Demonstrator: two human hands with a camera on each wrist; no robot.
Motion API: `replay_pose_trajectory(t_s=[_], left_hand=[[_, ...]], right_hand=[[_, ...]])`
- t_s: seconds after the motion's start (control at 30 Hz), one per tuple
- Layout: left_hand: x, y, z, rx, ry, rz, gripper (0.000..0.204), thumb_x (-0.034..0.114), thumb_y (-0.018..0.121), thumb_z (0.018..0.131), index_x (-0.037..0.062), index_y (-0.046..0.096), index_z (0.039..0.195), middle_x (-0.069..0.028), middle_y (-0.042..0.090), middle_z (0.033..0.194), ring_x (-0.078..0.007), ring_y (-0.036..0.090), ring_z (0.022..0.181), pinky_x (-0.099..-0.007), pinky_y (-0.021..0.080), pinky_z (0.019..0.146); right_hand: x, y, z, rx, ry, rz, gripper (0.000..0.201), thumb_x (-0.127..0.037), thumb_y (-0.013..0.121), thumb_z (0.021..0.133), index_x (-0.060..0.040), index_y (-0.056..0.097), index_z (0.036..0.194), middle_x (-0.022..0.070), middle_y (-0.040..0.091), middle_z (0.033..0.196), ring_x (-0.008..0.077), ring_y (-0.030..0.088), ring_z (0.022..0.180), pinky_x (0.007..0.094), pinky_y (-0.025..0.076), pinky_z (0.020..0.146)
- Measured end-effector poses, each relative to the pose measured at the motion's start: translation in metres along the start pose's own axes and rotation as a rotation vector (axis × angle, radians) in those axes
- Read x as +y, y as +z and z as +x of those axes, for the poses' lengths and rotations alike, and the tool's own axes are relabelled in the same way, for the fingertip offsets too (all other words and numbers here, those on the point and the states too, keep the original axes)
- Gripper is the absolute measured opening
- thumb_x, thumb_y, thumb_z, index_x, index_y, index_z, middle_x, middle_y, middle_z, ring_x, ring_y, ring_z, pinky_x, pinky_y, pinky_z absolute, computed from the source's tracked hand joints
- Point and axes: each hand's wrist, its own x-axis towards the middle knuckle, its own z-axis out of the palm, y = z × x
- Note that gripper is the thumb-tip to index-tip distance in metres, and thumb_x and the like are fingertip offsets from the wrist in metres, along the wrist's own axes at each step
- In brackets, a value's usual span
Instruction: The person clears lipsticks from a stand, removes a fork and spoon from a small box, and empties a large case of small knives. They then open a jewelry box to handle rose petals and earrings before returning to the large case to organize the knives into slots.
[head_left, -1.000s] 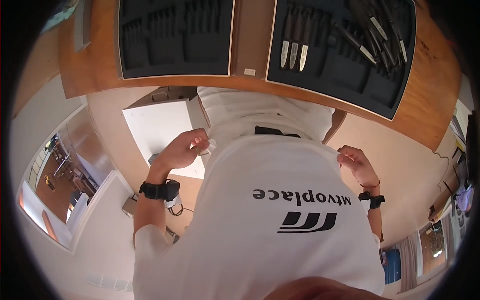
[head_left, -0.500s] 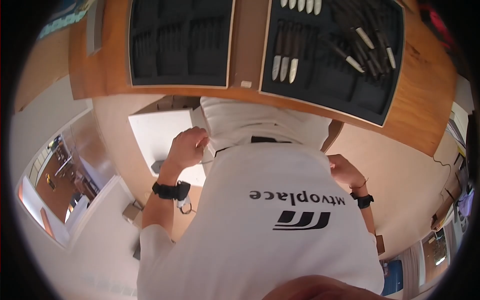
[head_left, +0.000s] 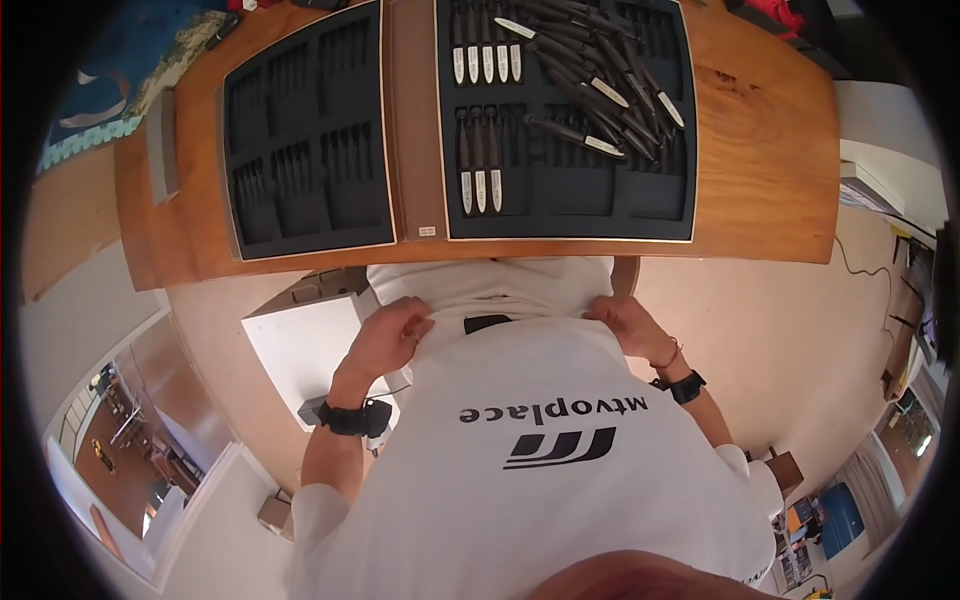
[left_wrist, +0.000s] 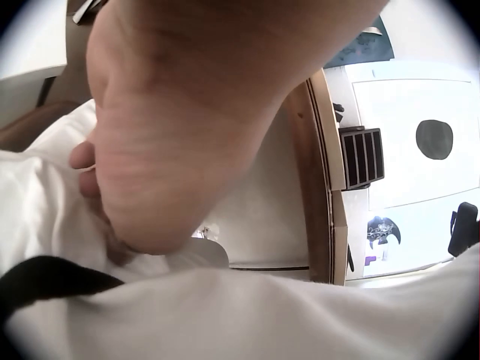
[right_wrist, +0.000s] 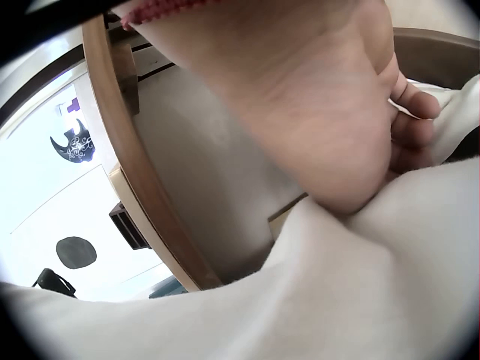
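Note:
In the head view both hands are at the waist, at the lower edge of a white T-shirt (head_left: 545, 480) with black lettering. The left hand (head_left: 392, 335) grips the shirt cloth at the left side, fingers curled in. The right hand (head_left: 628, 325) grips the cloth at the right side, its fingers bent against it. In the left wrist view the left hand (left_wrist: 172, 142) covers most of the pinched cloth. The right wrist view shows the right hand (right_wrist: 322, 112) with curled fingertips (right_wrist: 414, 129) on white fabric.
On the wooden table (head_left: 765, 170) lies an open case: a dark left tray (head_left: 262, 222) with moulded slots, and a right tray (head_left: 570, 222) with slender black utensils (head_left: 478, 150), several in rows, others heaped. A white cabinet (head_left: 300, 345) stands below the table, left.
The head view has swung, so the table and case sit lower and further left. The right hand has come inward to the shirt's edge; the left hand's fingers have closed on the cloth.

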Motion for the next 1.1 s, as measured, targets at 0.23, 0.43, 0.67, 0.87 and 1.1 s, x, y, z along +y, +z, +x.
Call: replay_pose_trajectory(t_s=[0.23,0.43,0.67,0.87,1.1], left_hand=[[-0.007,0.019,0.033,0.376,-0.023,0.3,0.013,0.01,0.074,0.095,0.0056,0.062,0.098,-0.0157,0.069,0.086,-0.0406,0.069,0.086,-0.0531,0.055,0.076],[0.039,-0.022,0.011,0.258,0.095,0.251,0.016,0.013,0.075,0.101,0.0035,0.07,0.112,-0.013,0.071,0.089,-0.0313,0.069,0.078,-0.0427,0.055,0.072],[0.174,-0.061,0.003,0.35,0.573,-0.053,0.01,0.011,0.077,0.1,0.0024,0.075,0.106,-0.0078,0.062,0.081,-0.0188,0.059,0.077,-0.0314,0.05,0.072],[0.19,-0.094,0.078,0.78,0.906,0.291,0.007,0.005,0.076,0.099,0.0003,0.073,0.103,-0.0101,0.07,0.097,-0.0276,0.066,0.085,-0.0347,0.053,0.076],[0.176,-0.088,0.112,0.833,0.97,0.323,0.025,0.005,0.071,0.1,0.0022,0.073,0.125,-0.017,0.069,0.123,-0.0379,0.065,0.113,-0.0436,0.053,0.099]], right_hand=[[-0.006,0.019,0.019,0.65,-0.016,-0.44,0.014,-0.015,0.072,0.1,-0.003,0.065,0.097,0.0167,0.071,0.086,0.0448,0.07,0.08,0.0498,0.056,0.065],[-0.098,-0.024,-0.006,0.39,-0.037,-0.66,0.018,-0.021,0.072,0.102,-0.0037,0.067,0.099,0.0154,0.071,0.091,0.0411,0.071,0.083,0.0495,0.057,0.068],[-0.234,-0.069,0.037,0.656,-0.768,-0.67,0.014,-0.011,0.072,0.097,-0.0018,0.065,0.105,0.0154,0.067,0.092,0.0378,0.067,0.084,0.046,0.054,0.071],[-0.244,-0.083,0.081,0.827,-0.338,-1.134,0.016,-0.013,0.072,0.095,-0.0026,0.061,0.099,0.016,0.073,0.084,0.036,0.075,0.074,0.0454,0.059,0.062],[-0.263,-0.07,0.084,0.871,-0.299,-0.846,0.025,-0.026,0.075,0.095,-0.0034,0.065,0.096,0.0184,0.073,0.071,0.0415,0.075,0.071,0.0493,0.06,0.063]])
